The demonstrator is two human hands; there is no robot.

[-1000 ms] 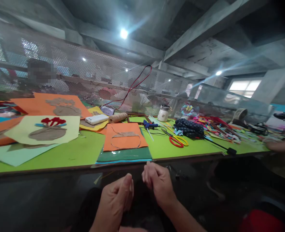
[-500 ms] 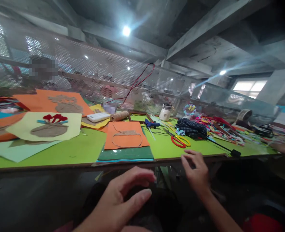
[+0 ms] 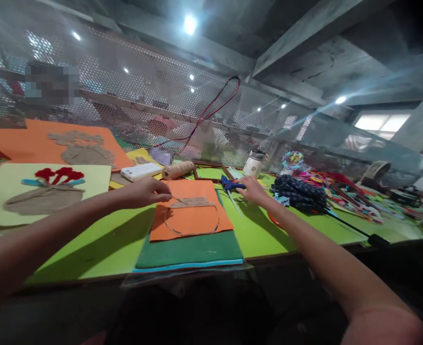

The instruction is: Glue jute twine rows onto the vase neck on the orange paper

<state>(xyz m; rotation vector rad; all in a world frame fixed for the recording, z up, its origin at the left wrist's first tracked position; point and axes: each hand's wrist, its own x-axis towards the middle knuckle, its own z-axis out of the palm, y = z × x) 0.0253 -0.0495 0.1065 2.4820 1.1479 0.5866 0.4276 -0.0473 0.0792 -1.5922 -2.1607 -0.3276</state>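
My left hand (image 3: 149, 192) is over the upper left corner of an orange sheet (image 3: 193, 227), its fingers curved with a small gap between them. Close to its fingertips lie a loose twine end and a strip of burlap (image 3: 194, 202). Below the strip, a loop of twine (image 3: 216, 220) forms a rounded outline on the sheet. My right hand (image 3: 255, 190) has its fingers closed at the handle of a blue glue gun (image 3: 228, 183), whose pale glue stick points toward me. Under the orange sheet is a green sheet stack (image 3: 193, 251). Red-handled scissors (image 3: 276, 221) are mostly hidden behind my right forearm.
A twine roll (image 3: 178, 170) and a white box-like device (image 3: 141, 171) lie behind the orange sheet. Finished collages (image 3: 44, 203) cover the left side. A white bottle (image 3: 253, 164), a dark patterned bundle (image 3: 299, 192) and colourful craft scraps (image 3: 340, 196) stand toward the right. A mesh partition backs the table.
Both hands have reached forward from in front of the table edge. My left hand is now by the orange sheet, and my right hand has closed on the glue gun's handle. The view has shifted closer.
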